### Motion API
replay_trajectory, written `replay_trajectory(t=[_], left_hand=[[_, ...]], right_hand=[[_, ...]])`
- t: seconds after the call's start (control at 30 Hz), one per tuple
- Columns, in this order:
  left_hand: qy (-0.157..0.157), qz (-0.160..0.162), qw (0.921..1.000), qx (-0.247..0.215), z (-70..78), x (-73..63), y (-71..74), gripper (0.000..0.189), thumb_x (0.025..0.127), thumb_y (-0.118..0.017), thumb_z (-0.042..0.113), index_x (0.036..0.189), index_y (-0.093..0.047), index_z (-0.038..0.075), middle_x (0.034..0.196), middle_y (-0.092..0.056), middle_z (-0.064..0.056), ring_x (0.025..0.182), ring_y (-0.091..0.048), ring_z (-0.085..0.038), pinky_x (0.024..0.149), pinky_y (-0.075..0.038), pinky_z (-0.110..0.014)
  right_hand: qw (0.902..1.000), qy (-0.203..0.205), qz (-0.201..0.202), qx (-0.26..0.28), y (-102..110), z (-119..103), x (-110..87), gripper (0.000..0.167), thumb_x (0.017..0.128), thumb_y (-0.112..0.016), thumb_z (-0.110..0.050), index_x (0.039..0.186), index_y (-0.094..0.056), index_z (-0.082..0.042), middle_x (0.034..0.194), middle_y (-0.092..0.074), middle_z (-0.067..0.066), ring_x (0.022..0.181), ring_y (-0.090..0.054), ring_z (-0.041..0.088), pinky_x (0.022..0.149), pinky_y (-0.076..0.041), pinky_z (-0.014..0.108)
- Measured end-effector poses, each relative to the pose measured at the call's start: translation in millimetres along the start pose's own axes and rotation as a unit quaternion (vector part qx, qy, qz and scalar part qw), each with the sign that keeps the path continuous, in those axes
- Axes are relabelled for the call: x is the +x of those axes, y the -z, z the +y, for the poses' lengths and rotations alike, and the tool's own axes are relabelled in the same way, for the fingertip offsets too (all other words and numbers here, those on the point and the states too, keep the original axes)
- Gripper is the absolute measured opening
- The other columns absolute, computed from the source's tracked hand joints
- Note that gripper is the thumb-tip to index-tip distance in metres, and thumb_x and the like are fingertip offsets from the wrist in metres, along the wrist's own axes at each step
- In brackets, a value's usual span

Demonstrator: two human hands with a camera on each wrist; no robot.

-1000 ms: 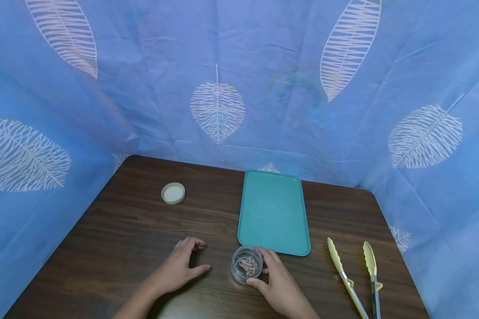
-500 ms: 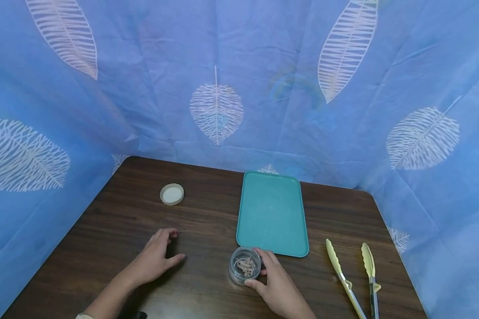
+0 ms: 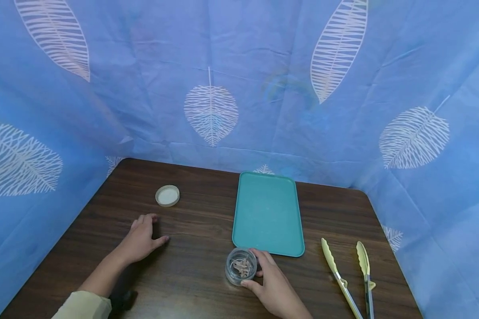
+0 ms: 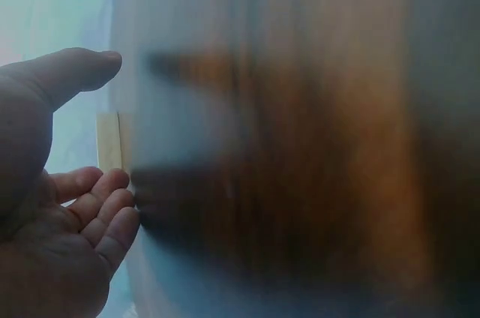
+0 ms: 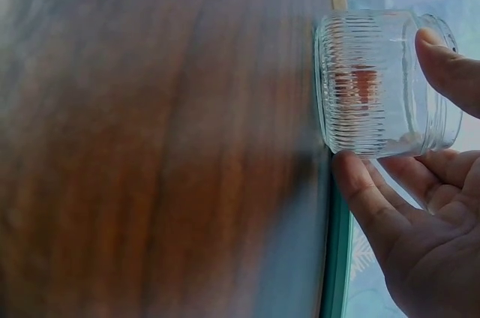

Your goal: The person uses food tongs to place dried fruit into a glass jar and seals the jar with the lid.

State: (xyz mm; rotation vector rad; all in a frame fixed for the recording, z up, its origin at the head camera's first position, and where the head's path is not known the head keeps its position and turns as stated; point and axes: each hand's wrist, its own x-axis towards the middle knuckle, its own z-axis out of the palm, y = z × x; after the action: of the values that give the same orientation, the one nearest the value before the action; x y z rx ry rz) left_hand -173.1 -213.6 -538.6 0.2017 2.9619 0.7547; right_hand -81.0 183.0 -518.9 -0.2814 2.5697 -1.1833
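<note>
A clear glass jar (image 3: pixel 228 268) stands uncapped near the table's front, with several beige, strip-like pieces inside. My right hand (image 3: pixel 274 283) grips it from the right side. In the right wrist view, the thumb lies along the neck of the ribbed jar (image 5: pixel 360 85) and the fingers lie against its other side. A round lid (image 3: pixel 167 196) with a pale inside lies at the back left. Just in front of that lid, my left hand (image 3: pixel 141 239) hovers low over or touches the table, thumb spread from loosely bent fingers, holding nothing.
A teal tray (image 3: pixel 268 212) lies behind the jar, against the back of the dark wood table (image 3: pixel 199 235). Tongs with yellow tips (image 3: pixel 329 257) lie spread at the right, their near end out of frame. Blue leaf-print cloth (image 3: pixel 263 88) surrounds the table.
My left hand has moved left and away from me, from beside the jar to near the lid. My right hand keeps its hold on the jar. The head view has shifted slightly.
</note>
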Motion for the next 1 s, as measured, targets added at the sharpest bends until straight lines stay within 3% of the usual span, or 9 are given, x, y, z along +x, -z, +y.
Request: replay_trajectory(t=[0.13, 0.3, 0.53, 0.83, 1.0], left_hand=[[0.027, -0.001, 0.9996, -0.002, -9.6, 11.6, 4.3, 0.086, 0.099, -0.081, 0.039, 0.148, -0.04, -0.018, 0.141, -0.053, -0.039, 0.131, -0.049, -0.055, 0.111, -0.042, -0.069], [0.039, -0.006, 0.9991, -0.011, -15.0, 27.1, 7.2, 0.091, 0.098, -0.081, 0.04, 0.15, -0.037, -0.021, 0.144, -0.049, -0.043, 0.135, -0.046, -0.058, 0.115, -0.04, -0.071], [0.046, -0.001, 0.9987, -0.022, -21.5, 52.7, 10.8, 0.094, 0.097, -0.081, 0.041, 0.149, -0.036, -0.022, 0.143, -0.049, -0.044, 0.135, -0.044, -0.059, 0.118, -0.035, -0.071], [0.054, -0.018, 0.998, -0.026, -27.8, 79.1, 17.2, 0.107, 0.095, -0.083, 0.043, 0.156, -0.025, -0.024, 0.153, -0.037, -0.048, 0.144, -0.033, -0.064, 0.124, -0.025, -0.074], [0.049, -0.013, 0.9984, -0.025, -29.1, 90.2, 19.0, 0.109, 0.094, -0.085, 0.043, 0.159, -0.024, -0.021, 0.153, -0.035, -0.048, 0.143, -0.033, -0.066, 0.12, -0.032, -0.074]], right_hand=[[1.0, 0.001, 0.0, 0.003, 0, 1, 0.0, 0.084, 0.094, -0.087, -0.029, 0.163, -0.043, -0.011, 0.152, -0.054, 0.013, 0.114, -0.068, 0.024, 0.091, -0.061, 0.033], [1.0, -0.006, -0.003, 0.005, 0, 1, -0.1, 0.085, 0.094, -0.087, -0.03, 0.163, -0.042, -0.011, 0.153, -0.054, 0.014, 0.113, -0.068, 0.024, 0.09, -0.061, 0.033], [0.9998, -0.014, -0.009, 0.013, 1, 1, 0.3, 0.084, 0.094, -0.087, -0.029, 0.163, -0.042, -0.013, 0.153, -0.053, 0.014, 0.115, -0.067, 0.026, 0.089, -0.061, 0.033], [0.9999, -0.007, -0.008, 0.009, -1, 2, 1.1, 0.085, 0.094, -0.087, -0.027, 0.164, -0.041, -0.011, 0.153, -0.053, 0.015, 0.113, -0.067, 0.025, 0.089, -0.06, 0.031], [0.9999, -0.009, -0.005, 0.008, 0, 2, 1.4, 0.084, 0.094, -0.087, -0.027, 0.163, -0.042, -0.011, 0.153, -0.053, 0.015, 0.115, -0.067, 0.026, 0.089, -0.06, 0.031]])
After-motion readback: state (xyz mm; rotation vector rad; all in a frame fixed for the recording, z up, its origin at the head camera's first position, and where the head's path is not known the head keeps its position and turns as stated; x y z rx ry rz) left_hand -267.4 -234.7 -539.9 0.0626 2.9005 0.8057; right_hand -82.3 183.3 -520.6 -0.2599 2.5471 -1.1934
